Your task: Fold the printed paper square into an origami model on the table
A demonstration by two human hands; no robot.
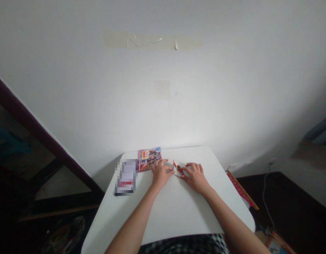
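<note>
A small piece of folded, colourful printed paper (179, 170) stands at an angle just above the table, between my two hands. My right hand (196, 177) grips it, with thumb and fingers pinched on its right side. From the left, my left hand (160, 175) has its thumb and index finger closed at the paper's pale edge; the exact contact is too small to see clearly. The other left fingers stretch over the lower right corner of a colourful printed flyer (144, 163) that lies flat on the table.
The white table (168, 215) stands against a white wall (178, 120). A phone-like device (128, 176), blurred by pixels, lies at its left side. Dark diagonal framing (46, 132) is at the left. A cable (264, 194) hangs at the right, near a red patterned item (240, 188).
</note>
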